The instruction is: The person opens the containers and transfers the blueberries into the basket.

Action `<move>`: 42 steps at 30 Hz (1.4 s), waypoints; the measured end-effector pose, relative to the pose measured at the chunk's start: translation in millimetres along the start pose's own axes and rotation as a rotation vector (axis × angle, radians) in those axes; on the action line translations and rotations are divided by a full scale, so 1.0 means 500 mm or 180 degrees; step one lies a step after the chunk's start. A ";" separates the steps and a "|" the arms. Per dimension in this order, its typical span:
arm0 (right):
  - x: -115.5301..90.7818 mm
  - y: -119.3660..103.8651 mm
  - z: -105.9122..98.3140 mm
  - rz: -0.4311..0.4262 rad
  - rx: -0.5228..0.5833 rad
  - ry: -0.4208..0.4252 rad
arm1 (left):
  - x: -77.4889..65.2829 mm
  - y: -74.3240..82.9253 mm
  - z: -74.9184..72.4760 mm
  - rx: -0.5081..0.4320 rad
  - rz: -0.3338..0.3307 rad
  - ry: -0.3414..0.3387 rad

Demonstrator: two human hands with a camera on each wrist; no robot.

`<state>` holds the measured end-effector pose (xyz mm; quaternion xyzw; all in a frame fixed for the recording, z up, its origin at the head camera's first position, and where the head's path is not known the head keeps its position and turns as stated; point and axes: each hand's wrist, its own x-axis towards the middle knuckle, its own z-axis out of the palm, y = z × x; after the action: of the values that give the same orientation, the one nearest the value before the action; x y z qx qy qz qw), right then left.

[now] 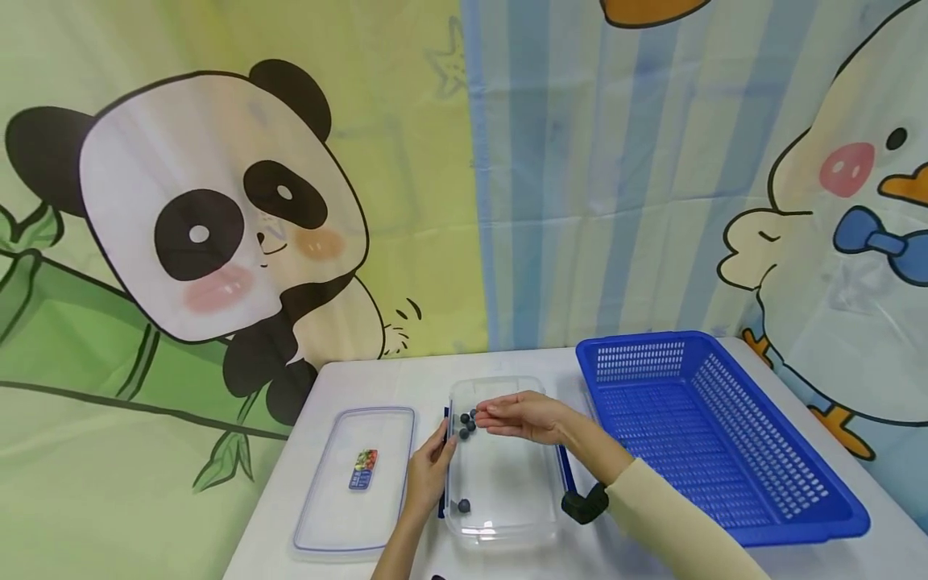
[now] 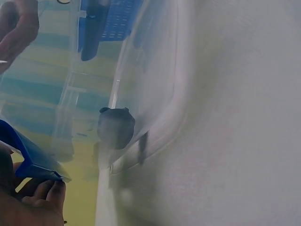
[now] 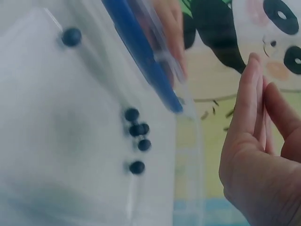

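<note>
A clear plastic container [image 1: 511, 491] with blue side latches stands on the white table. Several blueberries [image 1: 465, 426] lie near its far left side, and a single blueberry [image 1: 464, 506] sits near its front left corner. My left hand [image 1: 428, 475] grips the container's left side, thumb at the rim; in the left wrist view its fingers curl at the blue latch [image 2: 37, 165]. Over the container's far part, my right hand [image 1: 525, 416] is held with straight fingers close together. Seen from the right wrist, that hand [image 3: 254, 160] holds nothing visible and is apart from the blueberries [image 3: 137, 167].
Left of the container lies a clear lid [image 1: 319, 515] with a colourful label [image 1: 363, 470]. To the right stands a large blue basket [image 1: 805, 536]. A printed curtain [image 1: 420, 201] hangs behind the table. A black device [image 1: 584, 503] is at my right wrist.
</note>
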<state>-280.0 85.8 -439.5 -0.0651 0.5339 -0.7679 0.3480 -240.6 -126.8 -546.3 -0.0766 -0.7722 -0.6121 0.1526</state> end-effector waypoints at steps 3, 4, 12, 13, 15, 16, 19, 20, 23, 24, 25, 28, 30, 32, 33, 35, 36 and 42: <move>0.006 0.034 0.019 0.0031 0.0154 0.0002 | -0.002 0.000 0.001 -0.0030 0.0024 -0.0074; 0.006 0.044 0.023 0.0052 0.0193 -0.0001 | -0.002 0.001 0.001 -0.0031 0.0007 -0.0087; 0.012 0.111 0.026 0.0265 0.0081 0.0208 | 0.001 0.009 -0.002 -0.0041 -0.0032 -0.0043; 0.013 0.117 0.025 0.0313 0.0058 0.0223 | 0.000 0.017 -0.003 -0.0037 -0.0002 -0.0046; 0.018 0.131 0.024 0.0365 0.0012 0.0245 | -0.003 0.033 -0.005 -0.0056 0.0031 -0.0066; 0.020 0.137 0.024 0.0393 -0.0009 0.0259 | -0.004 0.042 -0.006 -0.0047 0.0028 -0.0081; 0.023 0.156 0.024 0.0484 -0.0074 0.0318 | -0.009 0.065 -0.008 -0.0004 0.0027 -0.0138; 0.023 0.162 0.024 0.0508 -0.0100 0.0343 | -0.010 0.068 -0.008 -0.0009 -0.0003 -0.0149; 0.024 0.175 0.025 0.0596 -0.0195 0.0431 | -0.012 0.071 -0.009 -0.0003 -0.0031 -0.0138; 0.025 0.178 0.026 0.0621 -0.0236 0.0464 | -0.012 0.071 -0.009 -0.0021 -0.0033 -0.0122; 0.026 0.180 0.027 0.0659 -0.0280 0.0490 | -0.012 0.070 -0.009 -0.0022 -0.0022 -0.0109; 0.027 0.184 0.030 0.0751 -0.0428 0.0550 | -0.011 0.069 -0.009 -0.0037 0.0016 -0.0075; 0.027 0.185 0.033 0.0807 -0.0495 0.0567 | -0.010 0.069 -0.008 -0.0052 -0.0003 -0.0078; 0.028 0.186 0.035 0.0835 -0.0517 0.0575 | -0.010 0.070 -0.008 -0.0075 -0.0064 -0.0089; 0.028 0.186 0.036 0.0843 -0.0524 0.0576 | -0.009 0.070 -0.008 -0.0066 -0.0078 -0.0091; 0.029 0.187 0.037 0.0866 -0.0550 0.0593 | -0.008 0.068 -0.009 -0.0066 -0.0101 -0.0099; 0.029 0.188 0.037 0.0873 -0.0567 0.0604 | -0.008 0.067 -0.009 -0.0053 -0.0080 -0.0099; 0.027 0.194 0.038 0.0916 -0.0702 0.0654 | 0.001 0.015 -0.002 -0.0029 -0.0083 -0.0056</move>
<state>-235.9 44.8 -519.2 0.0528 0.6512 -0.6498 0.3886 -238.7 -125.9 -539.1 -0.0725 -0.7716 -0.6168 0.1374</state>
